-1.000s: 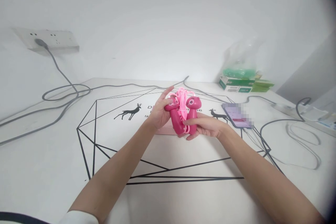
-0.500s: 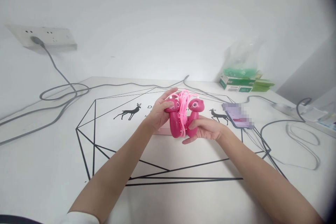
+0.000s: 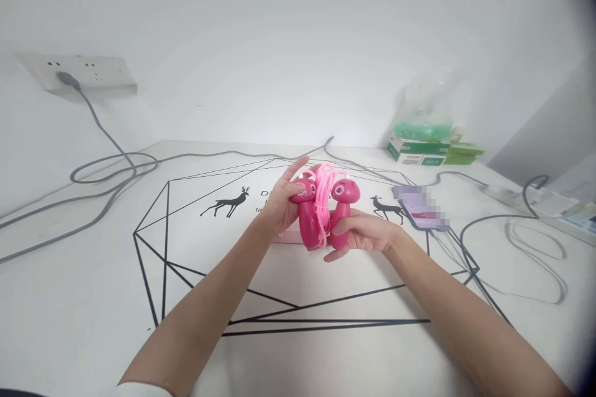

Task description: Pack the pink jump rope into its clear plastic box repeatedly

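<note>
A pink jump rope (image 3: 325, 189) is held up between both hands, its cord bundled between two dark pink handles with cartoon animal heads. My left hand (image 3: 282, 201) grips the left handle (image 3: 307, 223) near its head, thumb across the front. Around the lower part of the right handle (image 3: 342, 214) my right hand (image 3: 365, 231) is closed, with the thumb in front and a finger beneath. Behind the rope lies a flat pink box (image 3: 287, 236), mostly hidden by the hands and handles.
A phone (image 3: 420, 208) lies to the right on the white table (image 3: 344, 360), which has black line and deer prints. Grey cables (image 3: 112, 189) run along the left and back. Green and white boxes (image 3: 416, 150) with a plastic bag stand at the back right.
The right handle has turned slightly, its head now tilting differently. Both hands keep their hold, and the whole view has shifted a little.
</note>
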Demonstrator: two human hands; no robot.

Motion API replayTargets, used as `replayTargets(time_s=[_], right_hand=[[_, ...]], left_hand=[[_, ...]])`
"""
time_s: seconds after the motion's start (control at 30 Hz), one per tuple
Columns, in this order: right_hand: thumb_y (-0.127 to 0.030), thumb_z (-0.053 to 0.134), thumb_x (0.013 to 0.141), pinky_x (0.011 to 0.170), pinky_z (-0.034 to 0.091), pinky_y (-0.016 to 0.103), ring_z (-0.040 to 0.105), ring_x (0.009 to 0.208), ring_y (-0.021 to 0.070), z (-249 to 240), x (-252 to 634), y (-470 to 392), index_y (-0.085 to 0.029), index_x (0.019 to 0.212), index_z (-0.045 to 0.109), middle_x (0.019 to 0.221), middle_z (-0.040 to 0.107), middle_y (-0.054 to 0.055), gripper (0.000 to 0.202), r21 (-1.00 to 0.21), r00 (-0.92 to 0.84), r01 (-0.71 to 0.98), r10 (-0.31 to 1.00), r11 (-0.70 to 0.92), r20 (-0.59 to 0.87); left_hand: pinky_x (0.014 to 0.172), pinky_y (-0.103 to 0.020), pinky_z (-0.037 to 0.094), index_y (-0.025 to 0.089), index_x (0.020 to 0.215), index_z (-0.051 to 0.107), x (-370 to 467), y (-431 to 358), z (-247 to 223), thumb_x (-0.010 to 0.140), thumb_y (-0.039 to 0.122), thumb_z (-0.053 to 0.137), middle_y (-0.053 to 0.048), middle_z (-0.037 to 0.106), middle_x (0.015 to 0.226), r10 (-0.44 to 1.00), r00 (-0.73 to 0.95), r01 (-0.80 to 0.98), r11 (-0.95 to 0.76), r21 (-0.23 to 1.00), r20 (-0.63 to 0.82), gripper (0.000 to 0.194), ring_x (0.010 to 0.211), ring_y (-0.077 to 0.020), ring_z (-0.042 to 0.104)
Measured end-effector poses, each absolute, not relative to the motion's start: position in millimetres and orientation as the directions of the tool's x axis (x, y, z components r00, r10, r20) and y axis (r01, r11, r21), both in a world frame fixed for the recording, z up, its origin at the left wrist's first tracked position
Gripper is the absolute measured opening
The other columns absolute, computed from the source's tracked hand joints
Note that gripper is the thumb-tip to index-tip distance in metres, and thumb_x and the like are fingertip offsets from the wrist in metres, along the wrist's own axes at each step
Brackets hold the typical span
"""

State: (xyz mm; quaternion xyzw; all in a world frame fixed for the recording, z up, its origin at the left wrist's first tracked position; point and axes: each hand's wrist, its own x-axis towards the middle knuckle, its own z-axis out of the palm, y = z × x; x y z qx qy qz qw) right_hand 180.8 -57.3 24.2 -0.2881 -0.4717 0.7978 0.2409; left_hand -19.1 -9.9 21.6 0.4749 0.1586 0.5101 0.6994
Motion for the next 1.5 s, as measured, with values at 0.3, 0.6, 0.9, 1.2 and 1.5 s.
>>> replayTargets(time_s=[0.3,0.6,0.9,1.2,1.5], right_hand=[[-0.023,0.076,0.076,0.057,0.061,0.022,0.068,0.074,0.0168,35.3,174.1,-60.4,-0.012,0.1,0.07,0.087,0.072,0.01,0.028,-0.934,-0.552,0.024,0.775,-0.356,-0.309],[-0.029,0.079,0.073,0.045,0.05,0.015,0.066,0.069,0.015,32.8,163.6,-64.5,-0.018,0.097,0.069,0.081,0.071,0.007,0.029,-0.966,-0.464,0.083,0.849,-0.244,-0.254],[-0.029,0.073,0.075,0.048,0.051,0.018,0.068,0.067,0.0162,35.7,175.4,-61.0,-0.016,0.093,0.067,0.079,0.072,0.007,0.023,-0.962,-0.478,0.18,0.837,-0.204,-0.267],[-0.033,0.071,0.075,0.054,0.054,0.022,0.07,0.077,0.0198,43.9,174.5,-64.0,-0.018,0.098,0.068,0.087,0.074,0.007,0.028,-0.939,-0.566,0.32,0.768,-0.131,-0.3],[-0.03,0.071,0.074,0.056,0.056,0.025,0.069,0.082,0.0208,47.6,173.5,-68.1,-0.021,0.099,0.068,0.094,0.072,0.006,0.027,-0.926,-0.591,0.363,0.741,-0.109,-0.319]], left_hand=[[0.071,-0.025,0.056,0.034,0.139,0.044,-11.0,-15.7,21.0,0.08,0.018,0.065,-0.003,0.06,0.127,0.877,0.368,-0.601,-0.029,0.798,0.309,0.064,0.084,-0.0114,0.066],[0.08,-0.032,0.057,0.034,0.133,0.048,-0.8,-17.5,18.5,0.079,0.018,0.066,-0.003,0.057,0.133,0.902,0.262,-0.618,-0.117,0.777,0.343,0.06,0.095,-0.0159,0.066],[0.071,-0.023,0.051,0.029,0.132,0.052,-11.1,-18.3,29.1,0.079,0.018,0.065,0.0,0.064,0.093,0.889,0.354,-0.442,-0.113,0.89,0.289,0.055,0.071,-0.0076,0.06],[0.095,-0.036,0.049,0.035,0.129,0.059,-29.4,-26.2,62.3,0.077,0.035,0.076,-0.004,0.054,0.138,0.808,0.48,0.141,-0.456,0.879,0.342,0.055,0.121,-0.0251,0.054],[0.082,-0.035,0.052,0.031,0.121,0.06,-22.1,-34.1,64.6,0.071,0.046,0.079,-0.004,0.061,0.121,0.839,0.473,0.354,-0.46,0.814,0.267,0.055,0.101,-0.0235,0.061]])
